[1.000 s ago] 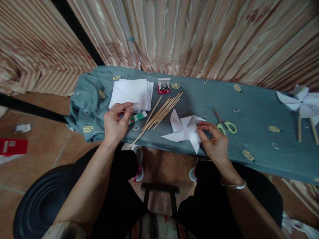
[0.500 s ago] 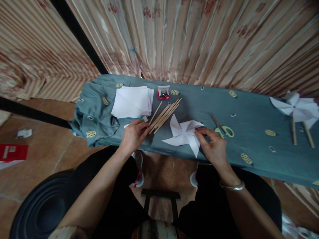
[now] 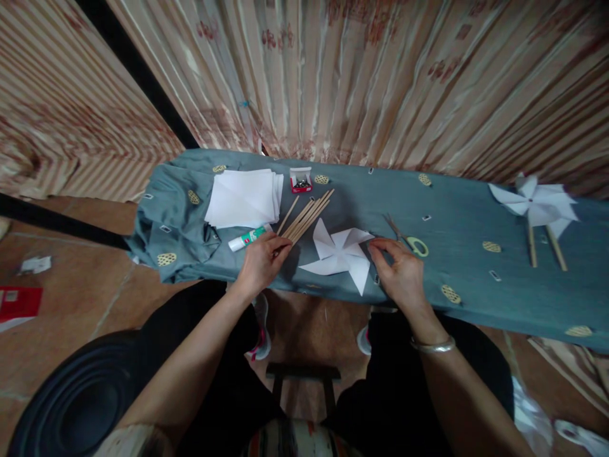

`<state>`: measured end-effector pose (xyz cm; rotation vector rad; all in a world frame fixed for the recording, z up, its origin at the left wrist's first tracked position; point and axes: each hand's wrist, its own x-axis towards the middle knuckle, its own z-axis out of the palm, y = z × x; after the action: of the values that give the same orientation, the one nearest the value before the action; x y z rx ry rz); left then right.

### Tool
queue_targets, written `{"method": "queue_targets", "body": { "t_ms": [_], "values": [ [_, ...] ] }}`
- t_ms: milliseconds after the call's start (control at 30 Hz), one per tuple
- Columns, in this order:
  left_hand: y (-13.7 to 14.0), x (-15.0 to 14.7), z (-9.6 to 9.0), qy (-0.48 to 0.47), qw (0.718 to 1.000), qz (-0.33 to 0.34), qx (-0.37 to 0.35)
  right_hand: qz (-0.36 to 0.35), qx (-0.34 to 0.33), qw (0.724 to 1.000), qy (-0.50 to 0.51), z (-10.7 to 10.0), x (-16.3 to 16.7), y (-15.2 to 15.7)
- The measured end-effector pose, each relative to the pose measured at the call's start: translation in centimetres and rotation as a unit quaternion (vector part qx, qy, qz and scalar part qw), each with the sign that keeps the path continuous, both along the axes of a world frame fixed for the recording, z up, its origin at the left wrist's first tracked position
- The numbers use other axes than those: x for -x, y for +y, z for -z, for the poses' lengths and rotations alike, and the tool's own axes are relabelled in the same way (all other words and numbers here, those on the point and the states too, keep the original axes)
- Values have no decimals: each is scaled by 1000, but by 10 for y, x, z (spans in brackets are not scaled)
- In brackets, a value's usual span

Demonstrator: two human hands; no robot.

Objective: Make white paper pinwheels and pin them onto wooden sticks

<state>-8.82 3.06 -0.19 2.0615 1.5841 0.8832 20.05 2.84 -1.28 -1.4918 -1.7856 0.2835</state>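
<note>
My left hand (image 3: 263,263) is closed over the lower ends of a bundle of thin wooden sticks (image 3: 309,217); which stick is pinched is hidden. On the cloth beside it lies a white paper pinwheel (image 3: 340,249), its blades folded to the middle. My right hand (image 3: 399,270) is at the pinwheel's right blade tip, thumb and forefinger together; anything between them is too small to make out. A glue stick (image 3: 247,238) with a white cap and green label lies left of my left hand. Scissors (image 3: 417,246) with pale green handles lie behind my right hand, partly covered.
A stack of white paper (image 3: 242,198) and a small red box (image 3: 301,181) of metal pins are at the back of the cloth-covered table (image 3: 457,254). Finished pinwheels on sticks (image 3: 537,203) lie at the far right. A dark stool (image 3: 85,400) stands at lower left.
My left hand has shifted right onto the stick ends, uncovering the glue stick. My right hand has drawn slightly right from the pinwheel blade. The view has turned a little right.
</note>
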Motion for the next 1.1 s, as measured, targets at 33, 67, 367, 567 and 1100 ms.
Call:
{"method": "queue_targets", "body": {
  "t_ms": [33, 67, 367, 567, 1100],
  "values": [
    [-1, -5, 0, -18, 1000, 1, 4, -6, -2, 1000, -4, -2, 0, 0],
    [-2, -9, 0, -38, 999, 2, 7, -15, -4, 1000, -9, -3, 1, -1],
    [-23, -25, 13, -163, 975, 45, 140, -127, 82, 983, -101, 7, 3, -28],
    [-17, -29, 21, -294, 943, -29, 152, -83, 132, 988, -10, 18, 5, -29],
    [-3, -44, 28, -495, 836, -55, 230, -30, 146, 946, 286, 25, 17, -3]
  ]
}}
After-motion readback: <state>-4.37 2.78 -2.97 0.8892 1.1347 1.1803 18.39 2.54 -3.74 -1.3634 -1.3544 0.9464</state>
